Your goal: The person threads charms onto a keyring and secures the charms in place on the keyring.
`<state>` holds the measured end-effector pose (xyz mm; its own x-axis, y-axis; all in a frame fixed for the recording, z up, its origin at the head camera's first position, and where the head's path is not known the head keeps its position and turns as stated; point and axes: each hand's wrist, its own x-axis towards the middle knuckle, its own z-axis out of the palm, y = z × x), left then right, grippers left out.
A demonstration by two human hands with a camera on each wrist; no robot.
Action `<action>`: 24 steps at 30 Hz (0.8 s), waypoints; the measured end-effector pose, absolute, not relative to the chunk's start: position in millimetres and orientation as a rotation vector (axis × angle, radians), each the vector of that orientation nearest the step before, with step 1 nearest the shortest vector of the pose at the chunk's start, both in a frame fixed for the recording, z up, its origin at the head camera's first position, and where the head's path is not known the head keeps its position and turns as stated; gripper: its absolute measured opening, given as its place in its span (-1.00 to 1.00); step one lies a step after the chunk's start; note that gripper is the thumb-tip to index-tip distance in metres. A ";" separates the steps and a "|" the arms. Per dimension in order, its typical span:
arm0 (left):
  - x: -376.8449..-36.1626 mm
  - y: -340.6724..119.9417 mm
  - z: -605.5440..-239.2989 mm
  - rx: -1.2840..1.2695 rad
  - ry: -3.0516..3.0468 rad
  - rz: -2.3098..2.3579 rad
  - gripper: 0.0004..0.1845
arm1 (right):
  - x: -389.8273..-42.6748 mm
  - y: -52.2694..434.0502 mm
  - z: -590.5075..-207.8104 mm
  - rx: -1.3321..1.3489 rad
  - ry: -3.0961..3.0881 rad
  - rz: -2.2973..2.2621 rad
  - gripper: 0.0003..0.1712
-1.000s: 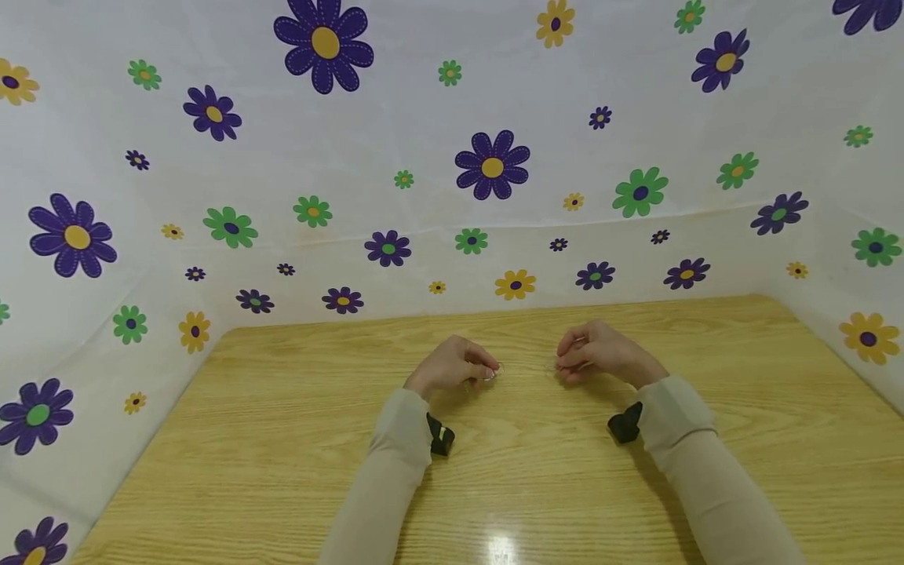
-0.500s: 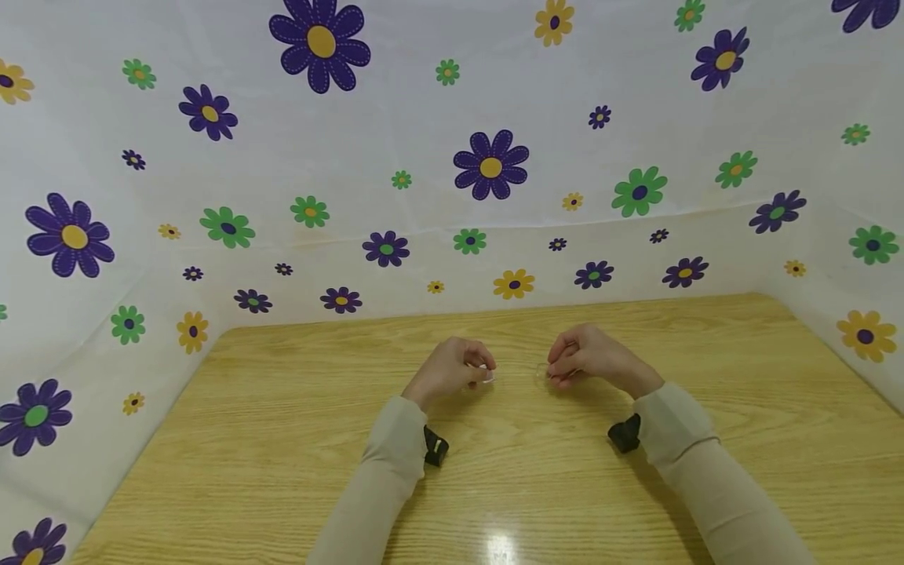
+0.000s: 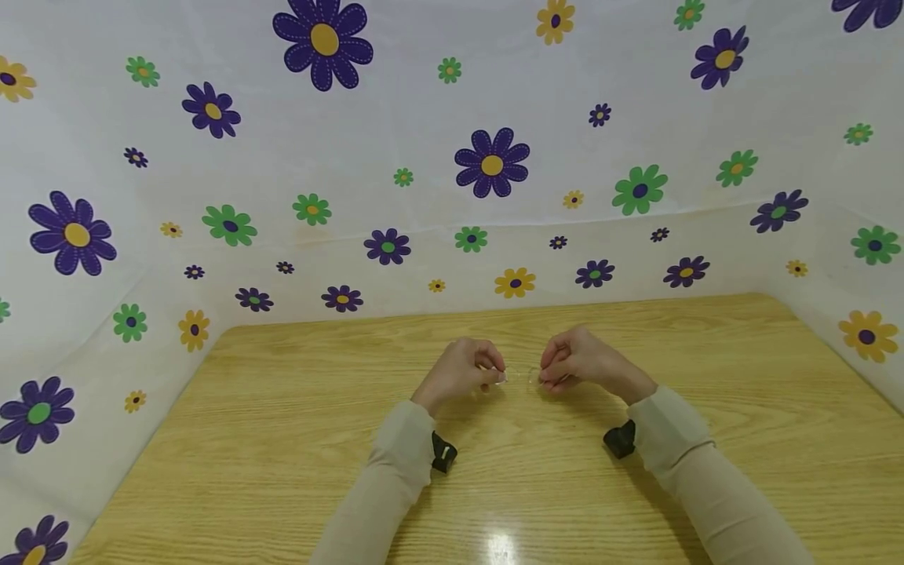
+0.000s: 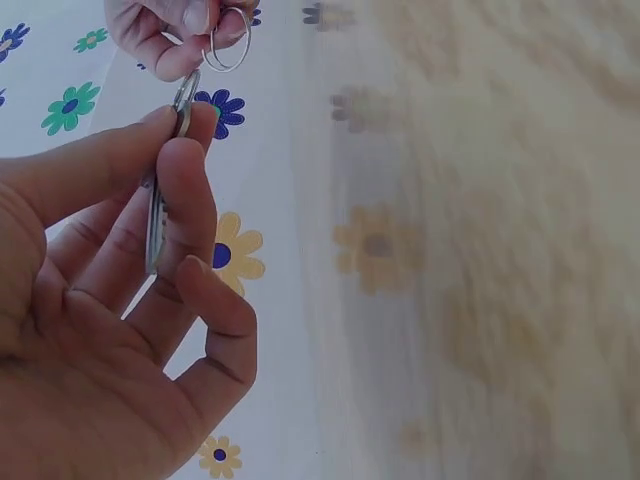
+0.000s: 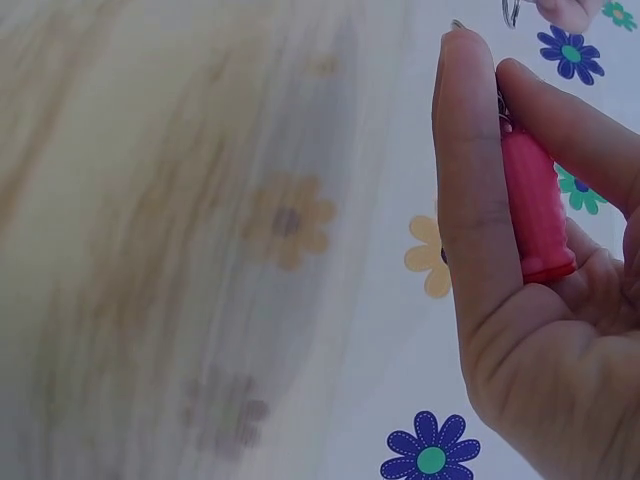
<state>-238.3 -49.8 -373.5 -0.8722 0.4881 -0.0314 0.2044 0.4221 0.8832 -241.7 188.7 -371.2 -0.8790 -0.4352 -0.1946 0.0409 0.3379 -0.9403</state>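
- No text, label, brand, number or sign can be read in any view.
- The flowered sheet carries only printed blossoms, no lettering.

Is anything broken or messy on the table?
Nothing stands out. The wooden table shows no spill or damage. The left hand pinches a flat metal key, and the right hand holds a pink charm with metal rings. All look whole.
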 end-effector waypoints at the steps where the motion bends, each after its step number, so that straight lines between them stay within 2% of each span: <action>1: -237.7 -48.5 -374.0 0.603 2.402 1.426 -0.98 | -240.8 188.4 -371.2 -0.358 2.194 -1.559 -0.94; 13: -230.3 -31.3 -378.8 0.589 2.408 1.442 -0.86 | -235.4 185.5 -377.1 -0.406 2.166 -1.564 -0.93; 24: -226.4 -29.7 -378.1 0.564 2.395 1.460 -0.96 | -232.8 187.4 -376.0 -0.424 2.183 -1.535 -0.95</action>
<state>-226.4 -29.7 -378.1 -0.8847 0.4649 -0.0347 0.1822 0.4133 0.8922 -232.8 187.4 -376.0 -0.8582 -0.4829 -0.1740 0.0004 0.3383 -0.9410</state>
